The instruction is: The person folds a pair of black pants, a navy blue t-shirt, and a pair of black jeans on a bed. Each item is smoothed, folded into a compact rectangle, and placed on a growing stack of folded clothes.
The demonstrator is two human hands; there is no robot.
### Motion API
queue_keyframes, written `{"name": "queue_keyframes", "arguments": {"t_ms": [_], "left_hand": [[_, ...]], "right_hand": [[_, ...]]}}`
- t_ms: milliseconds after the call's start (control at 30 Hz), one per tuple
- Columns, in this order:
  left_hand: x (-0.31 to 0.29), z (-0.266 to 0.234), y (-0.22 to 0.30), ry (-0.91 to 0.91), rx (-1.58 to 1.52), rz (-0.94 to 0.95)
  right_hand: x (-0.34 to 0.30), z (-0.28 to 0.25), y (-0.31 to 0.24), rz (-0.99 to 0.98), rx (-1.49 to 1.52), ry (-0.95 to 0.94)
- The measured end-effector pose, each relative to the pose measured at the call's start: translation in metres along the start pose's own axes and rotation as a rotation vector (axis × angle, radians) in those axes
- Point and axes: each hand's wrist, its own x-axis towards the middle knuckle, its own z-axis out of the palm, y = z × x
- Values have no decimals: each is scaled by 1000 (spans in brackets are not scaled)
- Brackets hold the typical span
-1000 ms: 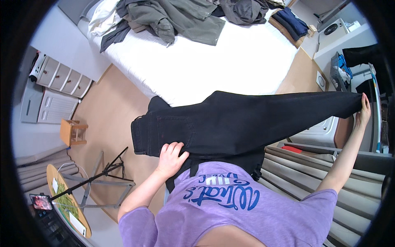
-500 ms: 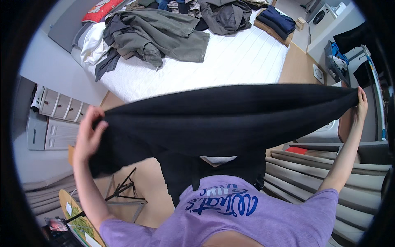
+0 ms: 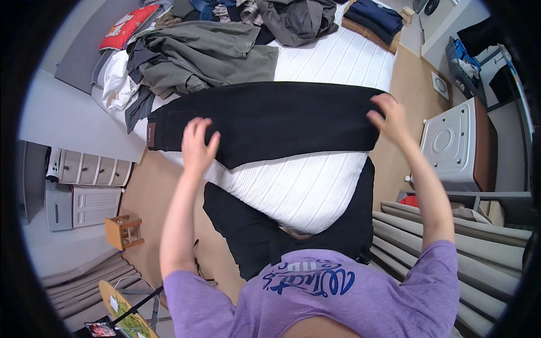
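The left hand [image 3: 196, 146] is spread and loose near the pocket end of the black jeans [image 3: 282, 118], while the right hand [image 3: 391, 118] curves, thumb parted, by the hem end; in the head view neither appears to grip, though whether the fingertips touch the cloth cannot be told. The jeans lie crosswise on the bed [image 3: 298, 194], brown patch [image 3: 150, 135] to the left. Judging by how they lie, they are laid out lengthwise with the legs together, and no crosswise fold has been made. A folded stack [image 3: 372, 25] at the far right looks finished; the grey-green garment [image 3: 197, 53] and dark grey garment [image 3: 298, 22] lie rumpled and seem left to do. Both ends of the jeans reach the bed's sides, and the grey-green garment crowds their far edge. Bare mattress lies toward the person and at the far right, before the stack.
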Motion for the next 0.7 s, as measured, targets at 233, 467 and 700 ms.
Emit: {"name": "queue_keyframes", "arguments": {"t_ms": [233, 467, 700], "left_hand": [[-101, 36, 37, -61, 156, -161], [-82, 57, 49, -10, 39, -601], [-93, -3, 63, 78, -105, -424]], "right_hand": [[-63, 81, -121, -76, -43, -75], [-51, 97, -100, 56, -175, 62], [-83, 85, -64, 101, -184, 128]]}}
